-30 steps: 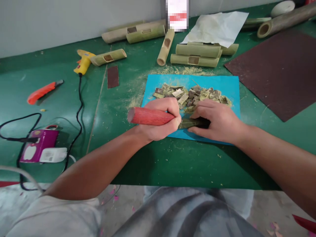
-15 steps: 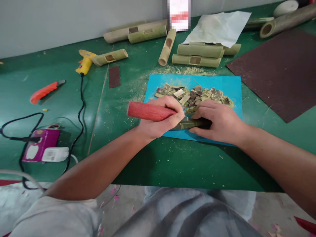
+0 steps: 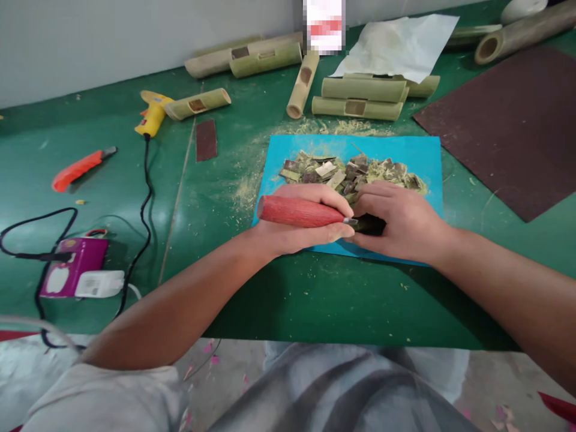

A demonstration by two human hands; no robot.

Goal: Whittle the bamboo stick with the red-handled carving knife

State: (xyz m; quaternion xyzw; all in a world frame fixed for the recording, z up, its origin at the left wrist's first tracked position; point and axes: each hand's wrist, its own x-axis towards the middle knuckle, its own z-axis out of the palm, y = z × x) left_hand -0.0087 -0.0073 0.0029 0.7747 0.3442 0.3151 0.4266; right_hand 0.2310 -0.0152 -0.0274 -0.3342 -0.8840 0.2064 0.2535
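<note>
My left hand [image 3: 297, 234] is closed around a red-handled carving tool [image 3: 301, 211], its wooden handle pointing left and its short metal end toward my right hand. Most of the blade is hidden. My right hand [image 3: 400, 219] grips a dark green bamboo piece [image 3: 369, 224] low over the front part of a blue sheet [image 3: 423, 153]. The fingertips of both hands almost meet there, covering much of the bamboo. Just beyond them lies a pile of bamboo chips, shavings and small brown scraps [image 3: 351, 171] on the sheet.
Bamboo tubes with cut openings [image 3: 362, 108] lie along the back, some under white paper [image 3: 396, 45]. A brown sheet [image 3: 508, 132] is at right. Leftward are a yellow hot glue gun [image 3: 153, 114], an orange utility knife [image 3: 81, 169] and a purple box [image 3: 83, 267] with cables.
My left hand and the carving tool have moved right, closer to my right hand, and the handle lies lower. The bamboo is now more covered. My right hand stays nearly in place.
</note>
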